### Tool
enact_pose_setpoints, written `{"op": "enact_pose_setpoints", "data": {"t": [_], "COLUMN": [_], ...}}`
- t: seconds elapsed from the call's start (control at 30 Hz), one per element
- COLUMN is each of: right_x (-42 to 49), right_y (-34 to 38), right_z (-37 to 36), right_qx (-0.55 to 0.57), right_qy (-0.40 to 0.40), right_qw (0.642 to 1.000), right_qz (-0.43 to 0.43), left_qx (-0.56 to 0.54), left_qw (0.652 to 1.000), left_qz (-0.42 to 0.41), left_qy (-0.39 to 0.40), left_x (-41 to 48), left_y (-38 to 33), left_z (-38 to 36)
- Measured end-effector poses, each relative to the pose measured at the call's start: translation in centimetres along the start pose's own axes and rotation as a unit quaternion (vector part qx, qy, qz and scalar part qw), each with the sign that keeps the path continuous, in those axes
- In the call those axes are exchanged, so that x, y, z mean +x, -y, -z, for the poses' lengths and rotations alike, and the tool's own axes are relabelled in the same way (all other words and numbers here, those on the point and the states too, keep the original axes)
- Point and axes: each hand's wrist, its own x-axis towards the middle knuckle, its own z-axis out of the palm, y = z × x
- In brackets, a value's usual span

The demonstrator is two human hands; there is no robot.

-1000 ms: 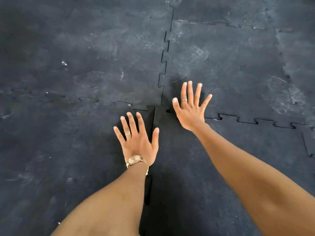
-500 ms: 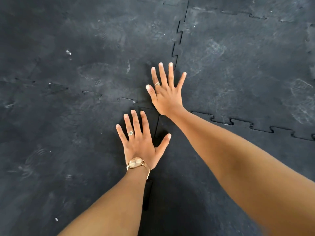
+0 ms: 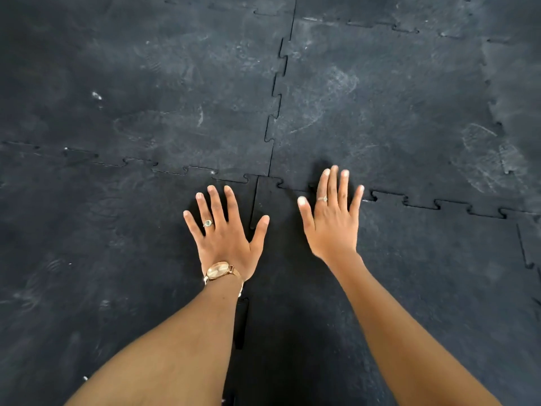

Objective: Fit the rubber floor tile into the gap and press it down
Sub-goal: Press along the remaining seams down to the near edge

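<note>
Fingers [image 3: 217, 205] spread wide and holding nothing, a person's left hand [image 3: 227, 238] lies flat across the toothed seam at the left edge of the rubber floor tile [image 3: 424, 273], thumb reaching over onto the tile, a gold wristwatch [image 3: 220, 270] at the wrist. The right hand [image 3: 332, 219] is likewise splayed and empty, its fingertips reaching across the far seam [image 3: 424, 205] onto the neighbouring tile [image 3: 380, 106]; whether its palm bears down fully or hovers just above cannot be told. The tile sits in the gap at the lower right of the view, under and between both forearms, its far left corner meeting the junction of the laid mats. It is a dark charcoal slab, matte and faintly grained, cleaner than the scuffed, dust-streaked mats around it, with jigsaw-style tabs cut along its edges. The left joint, near the wrist, still shows a dark open slot [image 3: 241, 320], suggesting the tabs there are not yet home. Such a tile is likely dense and heavy, flexible rather than brittle, and grippy enough to resist sliding once down. It probably calls for no pinch at all: flat palms pressing directly over the tabs, worked along each seam, would seat it best.
</note>
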Motion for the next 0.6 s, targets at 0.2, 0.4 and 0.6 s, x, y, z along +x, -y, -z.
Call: {"op": "enact_pose_setpoints", "data": {"t": [0.2,0.4,0.6], "right_x": [-4.2,6.1,6.9], "right_y": [-0.9,1.2,3.1], "right_z": [2.4,8.7,2.2], "right_qx": [0.201,0.685,0.641], "right_qy": [-0.087,-0.140,-0.003], "right_qw": [0.974,0.713,0.768], "right_qz": [0.058,-0.053,-0.005], "left_qx": [0.001,-0.002,0.017], "left_qw": [1.000,1.000,1.000], "left_qz": [-0.002,-0.002,-0.001], "left_qy": [0.002,0.006,-0.005], "left_x": [-0.1,0.0,0.1], "left_y": [-0.1,-0.1,0.0], "left_z": [0.2,0.2,-0.3]}}
